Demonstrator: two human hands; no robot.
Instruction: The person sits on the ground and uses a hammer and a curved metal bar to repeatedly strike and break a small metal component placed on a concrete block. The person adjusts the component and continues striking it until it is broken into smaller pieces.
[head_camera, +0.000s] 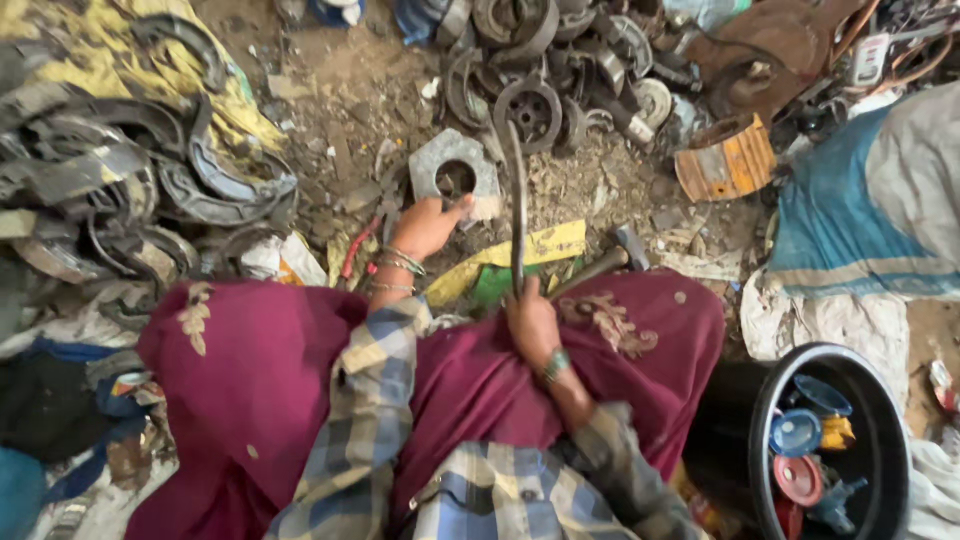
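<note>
A crumpled yellow wrapper (510, 258) lies on the dirt beside a green packet (492, 284).

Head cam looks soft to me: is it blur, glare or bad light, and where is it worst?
Head view: even daylight, no glare. The left hand on the metal block and the right hand gripping the curved bar are smeared slightly. Edges are softest, and the scrap pile bows with lens distortion.

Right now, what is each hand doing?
Left hand: fingers on the grey metal block; a grip cannot be told.
Right hand: closed around the curved metal bar.
</note>
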